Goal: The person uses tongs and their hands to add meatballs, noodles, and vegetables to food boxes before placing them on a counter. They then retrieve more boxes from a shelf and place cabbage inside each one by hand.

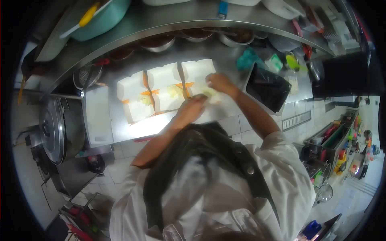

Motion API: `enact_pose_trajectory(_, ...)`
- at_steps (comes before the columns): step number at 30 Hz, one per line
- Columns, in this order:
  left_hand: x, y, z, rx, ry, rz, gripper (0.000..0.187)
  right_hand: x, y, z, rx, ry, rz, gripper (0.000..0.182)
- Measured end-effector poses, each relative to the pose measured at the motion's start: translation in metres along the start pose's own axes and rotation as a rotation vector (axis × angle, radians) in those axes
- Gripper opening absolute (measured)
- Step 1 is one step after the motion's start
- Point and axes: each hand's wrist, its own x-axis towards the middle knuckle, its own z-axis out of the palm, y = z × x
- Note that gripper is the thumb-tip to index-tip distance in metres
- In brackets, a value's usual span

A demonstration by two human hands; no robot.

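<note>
Three open white takeaway boxes with orange sides lie in a row on the steel counter: a left box [132,87], a middle box [163,76] and a right box [197,70]. Pale shredded food [174,91] sits in the middle box, and a smaller pile [144,100] in the left one. My left hand [193,107] is at the right box's near edge, fingers bent beside pale food [209,93]. My right hand [219,82] hovers at that box's right side with curled fingers, blurred; what it holds, if anything, is too small to tell.
A white cutting board [98,114] lies at the counter's left, beside a large lidded pot [54,130]. A black-lined container [267,88] stands to the right. Metal bowls [159,45] line the back under a steel shelf [161,26].
</note>
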Motion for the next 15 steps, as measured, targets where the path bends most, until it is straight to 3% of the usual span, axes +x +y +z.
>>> enact_pose_trajectory(3,0.009,-0.002,0.015,0.143,-0.183,-0.018,0.032,-0.006,-0.02,0.015,-0.238,0.018,0.069,0.01)
enact_pose_trajectory(4,0.007,-0.005,0.019,0.135,-0.231,-0.04,0.03,-0.007,-0.016,0.035,-0.403,0.261,0.023,0.014)
enact_pose_trajectory(5,0.006,-0.01,0.024,0.129,-0.276,-0.057,0.028,-0.01,-0.016,0.046,-0.4,0.263,0.038,0.014)
enact_pose_trajectory(7,-0.006,-0.02,0.041,0.121,-0.179,-0.009,0.027,-0.008,-0.009,0.052,-0.399,0.421,0.106,0.017)
enact_pose_trajectory(9,-0.012,-0.009,0.039,0.134,-0.086,-0.001,0.027,-0.013,-0.006,0.062,-0.359,0.427,0.11,0.019)
enact_pose_trajectory(10,-0.008,-0.005,0.032,0.179,-0.21,-0.05,0.028,-0.013,-0.006,0.07,-0.354,0.417,0.091,0.02)
enact_pose_trajectory(11,-0.006,-0.009,0.038,0.161,-0.232,-0.137,0.028,-0.013,-0.014,0.067,-0.256,0.386,0.084,0.025)
enact_pose_trajectory(13,0.002,-0.017,0.041,0.233,-0.3,-0.108,0.027,-0.036,-0.064,-0.025,0.031,0.039,-0.016,0.04)
enact_pose_trajectory(14,0.001,-0.016,0.04,0.255,-0.276,-0.098,0.027,-0.045,-0.076,-0.075,0.141,-0.082,-0.234,0.043)
enact_pose_trajectory(15,-0.003,-0.013,0.039,0.083,-0.164,-0.085,0.028,-0.043,-0.083,-0.123,0.382,-0.242,-0.403,0.04)
